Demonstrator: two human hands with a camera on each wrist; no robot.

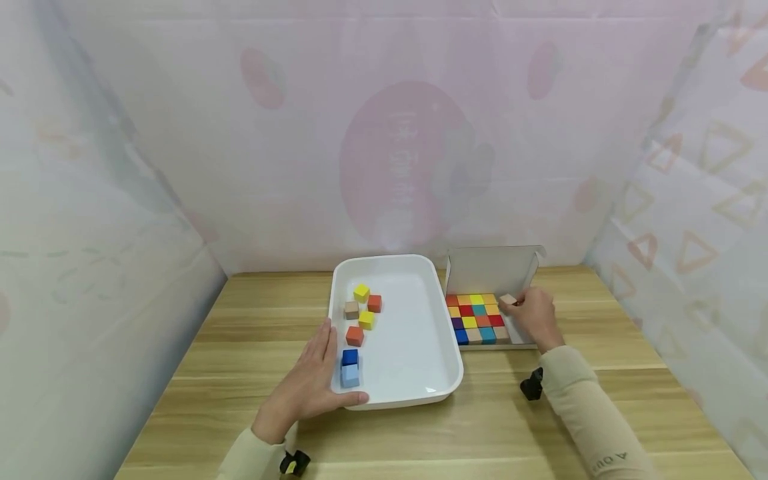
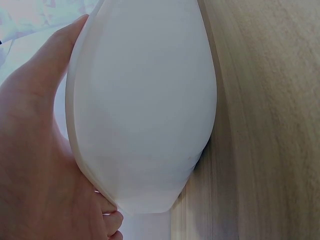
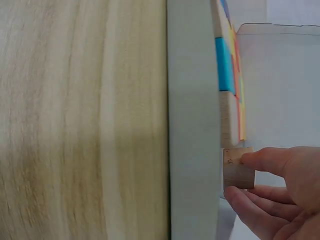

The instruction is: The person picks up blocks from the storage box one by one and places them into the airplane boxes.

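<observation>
A white tray point(image 1: 414, 333) sits mid-table with several loose cubes along its left side: yellow point(image 1: 361, 292), orange point(image 1: 355, 335), dark blue point(image 1: 350, 357) and light blue point(image 1: 350, 375) among them. My left hand point(image 1: 318, 373) rests flat against the tray's near-left corner, fingers straight along the side wall and thumb along the front rim. The left wrist view shows the palm point(image 2: 35, 165) against the tray's outer wall point(image 2: 145, 110). My right hand point(image 1: 519, 305) pinches a beige cube point(image 1: 507, 299) over the far-right corner of a cardboard box point(image 1: 492, 270). A grid of coloured cubes point(image 1: 477, 319) fills the box. In the right wrist view, fingertips point(image 3: 260, 157) hold the beige cube point(image 3: 237, 167) just inside the box wall point(image 3: 192, 125).
The wooden table point(image 1: 270, 313) is enclosed by pale patterned curtains at the back and both sides. The box's lid stands upright behind the cubes. Black wrist mounts show near my right sleeve point(image 1: 531, 385) and left sleeve point(image 1: 294, 461).
</observation>
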